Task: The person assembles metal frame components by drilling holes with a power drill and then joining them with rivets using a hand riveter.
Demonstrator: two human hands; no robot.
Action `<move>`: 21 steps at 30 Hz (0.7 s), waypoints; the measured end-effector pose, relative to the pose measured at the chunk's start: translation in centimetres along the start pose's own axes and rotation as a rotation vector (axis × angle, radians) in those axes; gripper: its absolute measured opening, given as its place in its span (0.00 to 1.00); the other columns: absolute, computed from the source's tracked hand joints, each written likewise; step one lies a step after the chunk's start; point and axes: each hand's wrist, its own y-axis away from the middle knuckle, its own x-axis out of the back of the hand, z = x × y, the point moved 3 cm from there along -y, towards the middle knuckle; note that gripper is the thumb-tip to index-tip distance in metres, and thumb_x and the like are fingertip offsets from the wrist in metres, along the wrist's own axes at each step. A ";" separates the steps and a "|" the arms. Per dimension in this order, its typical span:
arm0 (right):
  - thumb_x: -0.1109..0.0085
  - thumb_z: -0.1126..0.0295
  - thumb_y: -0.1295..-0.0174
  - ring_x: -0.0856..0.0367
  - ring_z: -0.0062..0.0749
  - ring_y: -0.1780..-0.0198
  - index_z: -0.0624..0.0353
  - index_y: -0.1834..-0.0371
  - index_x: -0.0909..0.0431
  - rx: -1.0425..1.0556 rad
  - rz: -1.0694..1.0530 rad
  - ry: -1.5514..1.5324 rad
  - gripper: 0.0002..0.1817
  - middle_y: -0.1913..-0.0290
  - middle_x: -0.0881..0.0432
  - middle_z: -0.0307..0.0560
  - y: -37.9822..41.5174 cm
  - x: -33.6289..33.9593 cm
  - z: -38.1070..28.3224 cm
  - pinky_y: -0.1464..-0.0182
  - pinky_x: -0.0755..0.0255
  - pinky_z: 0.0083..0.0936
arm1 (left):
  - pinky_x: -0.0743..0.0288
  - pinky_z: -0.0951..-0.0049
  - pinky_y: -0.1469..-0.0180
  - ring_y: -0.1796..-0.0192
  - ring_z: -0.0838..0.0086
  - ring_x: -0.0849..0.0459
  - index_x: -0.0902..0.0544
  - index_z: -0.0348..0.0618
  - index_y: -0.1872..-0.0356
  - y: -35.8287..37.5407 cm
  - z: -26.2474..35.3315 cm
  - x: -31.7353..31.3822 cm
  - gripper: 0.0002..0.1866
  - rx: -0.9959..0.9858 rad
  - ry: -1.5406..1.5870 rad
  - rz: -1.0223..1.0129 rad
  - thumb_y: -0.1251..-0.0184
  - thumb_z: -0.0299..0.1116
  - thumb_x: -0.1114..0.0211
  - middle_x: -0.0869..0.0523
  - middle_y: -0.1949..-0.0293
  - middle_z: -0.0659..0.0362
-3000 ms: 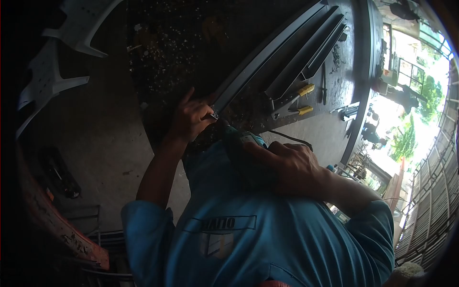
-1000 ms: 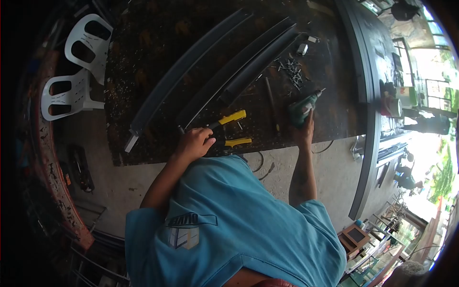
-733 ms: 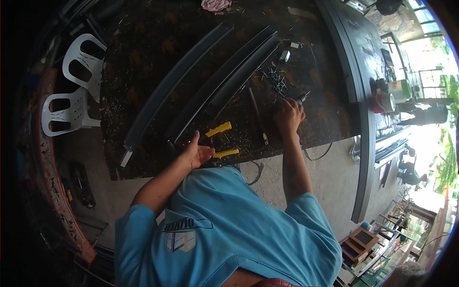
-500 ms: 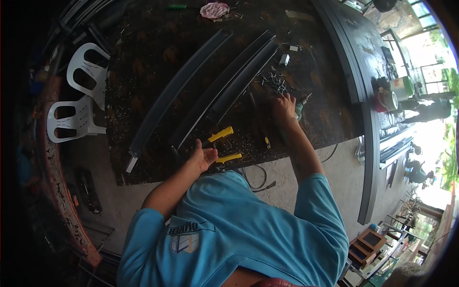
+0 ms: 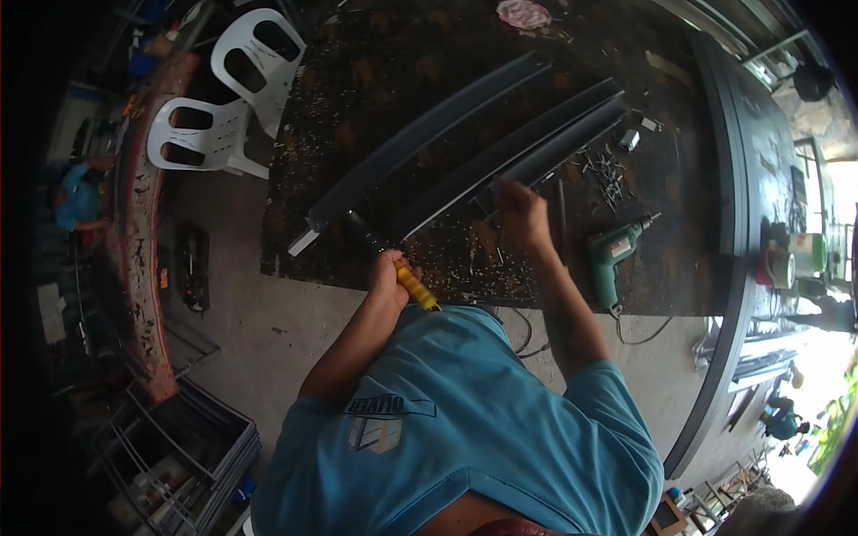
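Observation:
My left hand (image 5: 386, 277) is wrapped around a hand riveter (image 5: 416, 284) with yellow grips, near the table's front edge. The riveter's dark head points away from me, toward the end of a dark metal channel. My right hand (image 5: 523, 214) is closed and smeared by motion, beside the nearest dark channel (image 5: 563, 147); whatever its fingertips pinch is too small to make out. A pile of rivets (image 5: 608, 179) lies to its right. A longer dark channel (image 5: 429, 134) lies farther left, with a white piece (image 5: 304, 242) at its near end.
A green power drill (image 5: 612, 259) lies right of my right arm, its cord hanging off the edge. Small white blocks (image 5: 630, 140) and a pink cloth (image 5: 525, 13) lie farther back. White chairs (image 5: 201, 134) stand left. Long dark bars (image 5: 728, 232) run along the right.
My left hand has taken hold of the hand riveter, which lay on the table. My right hand has left the rivet pile and moved left toward the channels. The view has shifted.

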 end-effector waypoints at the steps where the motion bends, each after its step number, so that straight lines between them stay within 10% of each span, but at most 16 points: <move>1: 0.40 0.76 0.39 0.15 0.26 0.57 0.59 0.42 0.21 0.030 -0.119 -0.031 0.20 0.62 0.13 0.48 0.0 -2.1 -0.6 0.53 0.22 0.26 | 0.28 0.72 0.75 0.76 0.72 0.25 0.25 0.48 0.63 -0.1 0.8 0.5 0.07 -0.044 -0.015 0.022 0.30 0.38 0.44 0.23 0.77 0.64; 7: 0.38 0.79 0.39 0.15 0.24 0.57 0.63 0.49 0.25 0.096 -0.177 -0.322 0.15 0.61 0.13 0.48 -0.3 -9.6 -11.1 0.55 0.23 0.22 | 0.36 0.78 0.83 0.81 0.82 0.30 0.27 0.48 0.68 8.0 4.3 -0.9 0.12 -0.294 -0.483 -0.108 0.30 0.43 0.39 0.29 0.80 0.69; 10: 0.42 0.81 0.35 0.14 0.29 0.56 0.65 0.51 0.30 0.245 -0.001 -0.482 0.12 0.58 0.13 0.51 -0.7 -11.3 -12.8 0.55 0.22 0.22 | 0.26 0.61 0.64 0.68 0.64 0.18 0.25 0.36 0.57 9.5 5.2 -0.7 0.19 -0.652 -1.058 -0.162 0.28 0.46 0.41 0.18 0.70 0.52; 15: 0.42 0.81 0.35 0.14 0.29 0.56 0.65 0.50 0.31 0.286 -0.037 -0.457 0.13 0.59 0.14 0.53 0.3 -12.3 -13.5 0.53 0.23 0.22 | 0.27 0.60 0.60 0.65 0.62 0.19 0.24 0.34 0.56 9.7 5.8 1.9 0.21 -0.688 -1.081 -0.290 0.27 0.47 0.42 0.18 0.69 0.50; 17: 0.41 0.82 0.36 0.14 0.29 0.57 0.65 0.50 0.31 0.319 -0.027 -0.424 0.13 0.60 0.13 0.52 0.9 -13.0 -14.2 0.54 0.23 0.21 | 0.37 0.82 0.83 0.82 0.87 0.33 0.28 0.46 0.60 9.9 6.4 2.7 0.12 -0.678 -0.954 -0.436 0.25 0.44 0.44 0.30 0.79 0.69; 21: 0.38 0.79 0.38 0.13 0.26 0.60 0.65 0.56 0.24 0.378 0.013 -0.311 0.09 0.61 0.12 0.50 2.3 -14.8 -15.7 0.57 0.22 0.19 | 0.28 0.67 0.67 0.71 0.70 0.21 0.24 0.34 0.59 10.3 8.5 5.3 0.20 -0.537 -0.973 -0.450 0.26 0.46 0.43 0.18 0.72 0.54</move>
